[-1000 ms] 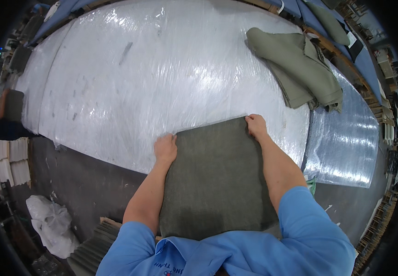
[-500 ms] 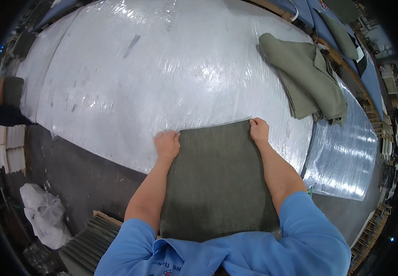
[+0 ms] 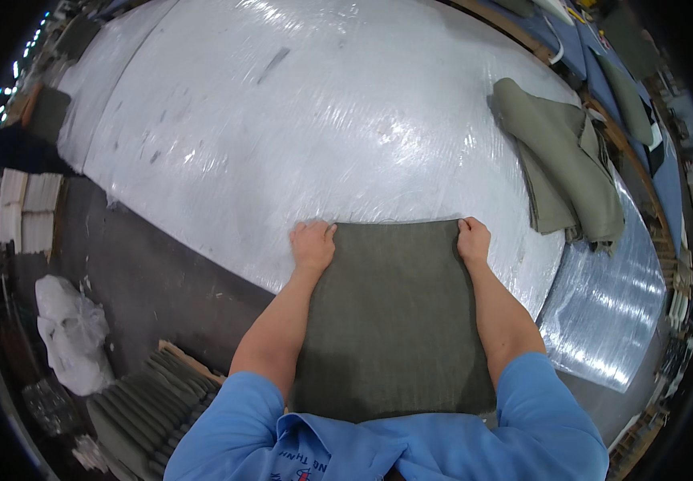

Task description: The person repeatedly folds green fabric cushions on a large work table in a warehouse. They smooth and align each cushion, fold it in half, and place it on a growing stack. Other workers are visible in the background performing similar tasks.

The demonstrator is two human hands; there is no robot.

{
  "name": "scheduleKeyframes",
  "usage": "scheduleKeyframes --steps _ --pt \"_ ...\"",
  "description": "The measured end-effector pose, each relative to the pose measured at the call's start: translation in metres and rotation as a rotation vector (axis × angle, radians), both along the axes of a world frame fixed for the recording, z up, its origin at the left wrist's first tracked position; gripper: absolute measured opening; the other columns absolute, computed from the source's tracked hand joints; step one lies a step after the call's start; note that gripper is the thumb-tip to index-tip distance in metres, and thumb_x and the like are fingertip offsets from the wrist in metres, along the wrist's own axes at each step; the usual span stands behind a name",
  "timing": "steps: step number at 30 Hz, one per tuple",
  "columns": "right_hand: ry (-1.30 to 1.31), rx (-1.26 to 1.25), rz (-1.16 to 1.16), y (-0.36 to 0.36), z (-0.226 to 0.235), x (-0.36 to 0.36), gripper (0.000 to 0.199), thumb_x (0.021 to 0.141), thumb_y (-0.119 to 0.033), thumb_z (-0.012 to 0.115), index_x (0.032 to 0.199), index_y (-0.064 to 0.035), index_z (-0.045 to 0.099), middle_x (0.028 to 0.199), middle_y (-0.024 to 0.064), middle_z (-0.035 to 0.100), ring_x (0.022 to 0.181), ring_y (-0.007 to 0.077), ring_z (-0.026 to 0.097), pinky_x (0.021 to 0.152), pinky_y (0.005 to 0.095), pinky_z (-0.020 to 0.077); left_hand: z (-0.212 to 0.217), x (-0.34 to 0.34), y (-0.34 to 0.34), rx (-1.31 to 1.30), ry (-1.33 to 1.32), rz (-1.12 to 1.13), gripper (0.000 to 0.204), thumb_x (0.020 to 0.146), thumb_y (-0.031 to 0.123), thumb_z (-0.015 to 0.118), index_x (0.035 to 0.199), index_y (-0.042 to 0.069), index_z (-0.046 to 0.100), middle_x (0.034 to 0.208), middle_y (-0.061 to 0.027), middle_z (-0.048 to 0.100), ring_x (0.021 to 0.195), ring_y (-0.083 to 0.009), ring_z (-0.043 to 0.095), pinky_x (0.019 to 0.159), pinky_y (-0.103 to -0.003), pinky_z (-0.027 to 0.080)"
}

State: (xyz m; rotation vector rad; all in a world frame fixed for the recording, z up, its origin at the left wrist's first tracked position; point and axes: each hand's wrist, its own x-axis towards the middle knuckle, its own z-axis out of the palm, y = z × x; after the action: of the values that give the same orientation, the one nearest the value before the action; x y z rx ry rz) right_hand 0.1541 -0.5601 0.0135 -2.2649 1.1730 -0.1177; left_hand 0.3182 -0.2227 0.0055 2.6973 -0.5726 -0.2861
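Observation:
A dark olive fabric panel [image 3: 394, 317] hangs stretched between my two hands, its upper edge almost straight and its lower end against my shirt. My left hand [image 3: 313, 245] pinches the upper left corner, fingers closed on the cloth. At the upper right corner, my right hand [image 3: 474, 240] grips the cloth between thumb and fingers. Both hands are over the near edge of a large table covered in clear plastic film [image 3: 282, 136]. To the right on that table lies a crumpled heap of lighter olive fabric [image 3: 559, 152], apart from my hands.
A lower film-wrapped surface [image 3: 607, 297] adjoins on the right. At lower left, a row of folded olive pieces [image 3: 150, 401] sits beside a white plastic bag [image 3: 71, 337] on the grey floor [image 3: 154, 272]. Pale stacked material [image 3: 34, 212] stands at far left.
The view has shifted, so the table and fabric heap sit differently in the picture. The panel's upper edge is more level than before, still held at both corners.

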Motion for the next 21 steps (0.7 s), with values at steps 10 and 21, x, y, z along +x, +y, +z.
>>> scheduleKeyframes --steps 10,21 --pt "-0.024 0.037 -0.008 0.003 -0.004 -0.002 0.028 0.096 -0.026 0.064 0.096 -0.0003 0.074 0.091 0.0225 0.073 0.088 0.0400 0.070 0.082 0.0459 0.0534 0.010 0.001 0.000 0.029 -0.024 -0.014 0.029 0.097 0.033 0.063 0.088 0.008 0.073 0.095 -0.0107 0.072 0.099 -0.0351 0.060 0.090 -0.051 0.041" --pt "0.165 0.257 0.016 -0.004 0.022 0.020 0.026 0.098 -0.024 0.062 0.099 -0.0001 0.073 0.091 0.0194 0.074 0.087 0.0300 0.073 0.080 0.0416 0.0555 0.029 0.001 -0.005 0.127 0.058 -0.004 0.029 0.098 0.036 0.060 0.093 0.011 0.075 0.105 -0.0075 0.074 0.109 -0.0333 0.060 0.095 -0.052 0.041"
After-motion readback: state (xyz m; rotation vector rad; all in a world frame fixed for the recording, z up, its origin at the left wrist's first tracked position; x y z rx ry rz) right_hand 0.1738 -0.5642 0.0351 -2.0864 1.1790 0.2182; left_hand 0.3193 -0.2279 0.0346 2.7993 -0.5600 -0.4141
